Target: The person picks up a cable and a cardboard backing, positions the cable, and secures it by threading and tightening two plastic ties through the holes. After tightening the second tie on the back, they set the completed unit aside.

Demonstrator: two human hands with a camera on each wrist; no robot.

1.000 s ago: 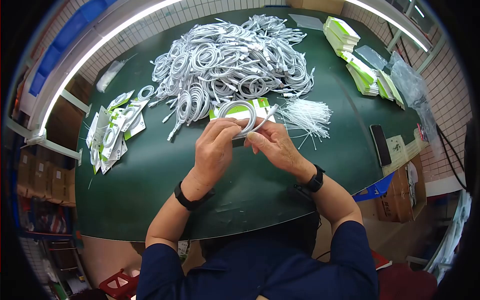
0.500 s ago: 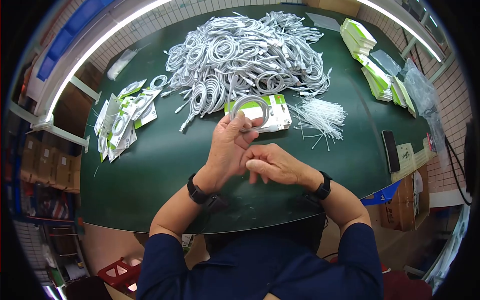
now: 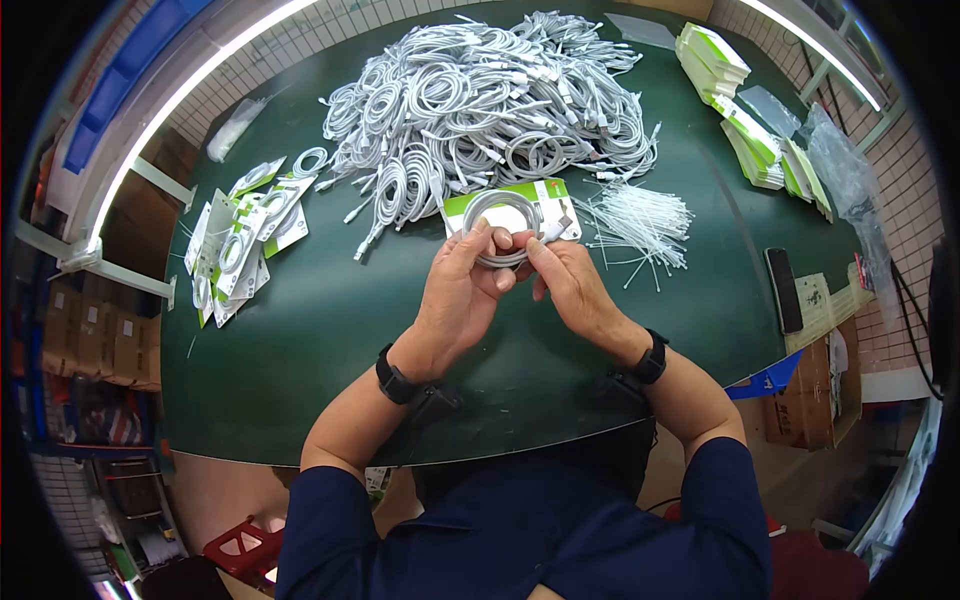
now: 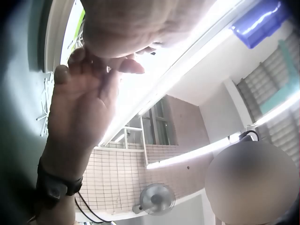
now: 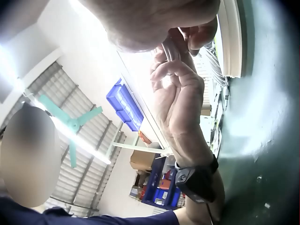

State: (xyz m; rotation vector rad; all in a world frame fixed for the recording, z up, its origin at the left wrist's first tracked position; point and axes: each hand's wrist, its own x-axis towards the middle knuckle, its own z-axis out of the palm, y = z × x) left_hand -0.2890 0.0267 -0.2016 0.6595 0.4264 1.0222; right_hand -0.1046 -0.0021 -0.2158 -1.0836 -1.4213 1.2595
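A coiled grey-white cable point(image 3: 470, 212) is held upright between the two hands in the head view. The left hand point(image 3: 456, 290) grips the coil's lower left with thumb and fingers. At its lower right the right hand point(image 3: 575, 285) pinches the coil, close to a white connector end point(image 3: 556, 229). Behind the coil lies a stack of green and white cards point(image 3: 565, 200). In the right wrist view, the left hand point(image 5: 180, 98) has its fingers curled round the cable point(image 5: 170, 48). The left wrist view shows the right hand point(image 4: 82, 103) with its fingertips partly hidden.
A large pile of coiled cables point(image 3: 480, 100) lies at the back. White ties point(image 3: 640, 225) are right of the cards, carded cables point(image 3: 235, 250) at the left. Further right are card stacks point(image 3: 712, 62), a plastic bag point(image 3: 840, 165) and a phone point(image 3: 783, 290).
The right hand has moved from beside the left palm up to the coil and now pinches it. The cable's upper end no longer stands up above the left hand.
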